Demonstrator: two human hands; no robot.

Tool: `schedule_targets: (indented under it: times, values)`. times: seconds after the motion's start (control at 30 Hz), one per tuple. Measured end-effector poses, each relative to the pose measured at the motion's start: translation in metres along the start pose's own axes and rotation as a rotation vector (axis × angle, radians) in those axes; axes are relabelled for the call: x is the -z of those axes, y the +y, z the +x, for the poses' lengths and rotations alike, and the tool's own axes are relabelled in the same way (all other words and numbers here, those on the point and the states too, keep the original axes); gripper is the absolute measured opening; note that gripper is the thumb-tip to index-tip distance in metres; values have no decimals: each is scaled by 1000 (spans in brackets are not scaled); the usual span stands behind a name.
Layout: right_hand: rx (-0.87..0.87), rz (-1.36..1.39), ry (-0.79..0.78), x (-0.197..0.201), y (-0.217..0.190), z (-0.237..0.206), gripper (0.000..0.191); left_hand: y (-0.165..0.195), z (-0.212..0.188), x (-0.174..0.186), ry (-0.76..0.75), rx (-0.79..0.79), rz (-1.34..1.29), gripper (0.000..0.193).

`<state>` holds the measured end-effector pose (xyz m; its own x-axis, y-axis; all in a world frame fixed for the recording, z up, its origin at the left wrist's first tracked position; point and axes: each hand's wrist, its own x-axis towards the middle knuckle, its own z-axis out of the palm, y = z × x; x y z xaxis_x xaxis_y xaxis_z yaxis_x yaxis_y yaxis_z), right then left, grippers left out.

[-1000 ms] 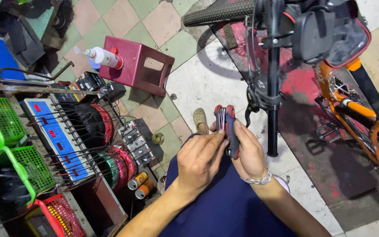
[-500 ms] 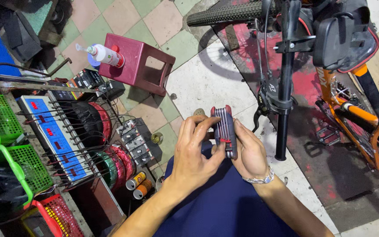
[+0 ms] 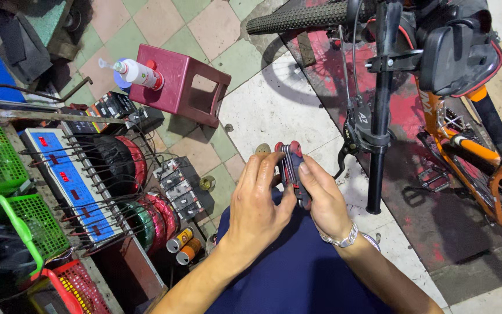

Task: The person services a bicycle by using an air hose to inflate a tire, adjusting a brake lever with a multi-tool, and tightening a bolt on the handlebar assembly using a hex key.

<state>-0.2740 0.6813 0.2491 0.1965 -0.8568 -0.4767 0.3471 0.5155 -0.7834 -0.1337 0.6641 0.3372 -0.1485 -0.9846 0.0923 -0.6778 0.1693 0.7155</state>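
Note:
A folding hex-key multi-tool [image 3: 291, 170], black with red ends, sits between both hands above my lap. My right hand [image 3: 324, 199], with a metal bracelet on the wrist, grips its body from the right. My left hand [image 3: 259, 200] rests against its left side, fingers on the folded keys. Just to the right stands a black bicycle handlebar [image 3: 380, 104] with a brake lever and shifter [image 3: 357, 132]. The bicycle's orange frame [image 3: 472, 145] stretches off to the right.
A maroon plastic stool [image 3: 184, 87] carries a white squeeze bottle [image 3: 136, 73]. On the left are a blue charger panel [image 3: 68, 183], green baskets [image 3: 13, 197], a red basket [image 3: 76, 288], coiled wheels [image 3: 146, 215] and two small cans [image 3: 182, 244]. A knobby tyre [image 3: 297, 17] lies at the top.
The view has shifted slightly and the handlebar sits further right. Both hands have stayed on the multi-tool, my left fingers moving along the folded keys.

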Motion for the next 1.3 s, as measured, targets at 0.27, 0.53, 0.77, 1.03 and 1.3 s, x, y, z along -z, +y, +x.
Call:
schedule_targets:
  times: [0.27, 0.53, 0.77, 1.03, 1.3]
  values:
    - [96, 83, -22, 1, -5, 2, 45, -5, 1, 7, -2, -79, -85, 36]
    - [-71, 15, -115, 29, 3, -28, 39, -20, 16, -17, -38, 110, -396, 13]
    - [-137, 416, -46, 48, 44, -48, 37, -14, 30, -70, -372, 338, -412, 21]
    - [23, 447, -64, 53, 68, -42, 46, 8, 44, -91, -408, 224, -37, 25]
    - [-35, 661, -106, 53, 67, -30, 35, 9, 61, -92, -522, 250, -3, 24]
